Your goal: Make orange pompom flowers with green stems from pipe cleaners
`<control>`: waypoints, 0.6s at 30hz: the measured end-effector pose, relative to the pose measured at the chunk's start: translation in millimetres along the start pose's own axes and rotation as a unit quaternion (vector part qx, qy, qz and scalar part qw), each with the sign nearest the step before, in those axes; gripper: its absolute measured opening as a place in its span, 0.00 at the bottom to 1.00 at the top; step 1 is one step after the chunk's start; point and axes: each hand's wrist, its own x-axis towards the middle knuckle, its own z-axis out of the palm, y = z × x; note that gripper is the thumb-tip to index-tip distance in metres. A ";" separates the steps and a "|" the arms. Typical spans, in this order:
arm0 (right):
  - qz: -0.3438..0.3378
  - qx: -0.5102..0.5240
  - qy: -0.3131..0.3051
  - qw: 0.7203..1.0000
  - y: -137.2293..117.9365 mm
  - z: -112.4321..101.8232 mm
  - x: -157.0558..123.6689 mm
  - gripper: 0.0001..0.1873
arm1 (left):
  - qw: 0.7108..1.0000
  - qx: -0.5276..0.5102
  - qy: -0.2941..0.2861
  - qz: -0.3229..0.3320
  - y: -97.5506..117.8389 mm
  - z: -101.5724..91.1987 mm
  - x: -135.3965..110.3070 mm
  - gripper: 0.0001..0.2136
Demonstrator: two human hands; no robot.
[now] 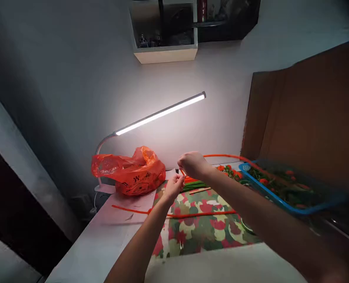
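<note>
Both hands meet above the back part of a patterned mat. My left hand (174, 186) pinches a short stretch of an orange pipe cleaner, and my right hand (192, 163), just above and to the right, is closed on it too. From the right hand a long orange pipe cleaner (224, 155) arcs out towards the right. Another orange strand (198, 215) runs across, lower down, partly behind my left forearm; whether it joins the held one, I cannot tell. Behind the hands lie green pipe cleaners (194, 185) and a thin wooden stick (200, 190).
A red plastic bag (139, 181) sits at the back left under a lit lamp (162, 114). On the right a blue basket (270, 193) holds green and orange pieces. The camouflage mat (203, 236) covers the table's middle. Cardboard (309, 110) stands at the right.
</note>
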 end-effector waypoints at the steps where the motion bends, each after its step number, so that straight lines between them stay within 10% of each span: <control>1: 0.001 -0.012 0.003 1.000 3.1 0.8 0.0 0.08 | 1.000 -0.006 0.000 0.009 5.2 0.9 5.5 0.20; 11: 0.018 0.227 0.174 0.958 43.9 26.8 -27.4 0.11 | 0.992 -0.116 -0.046 0.013 47.0 15.5 17.7 0.18; 18: 0.068 0.419 0.103 0.899 72.7 44.4 -36.7 0.13 | 0.987 -0.141 -0.076 -0.026 54.6 20.3 3.0 0.16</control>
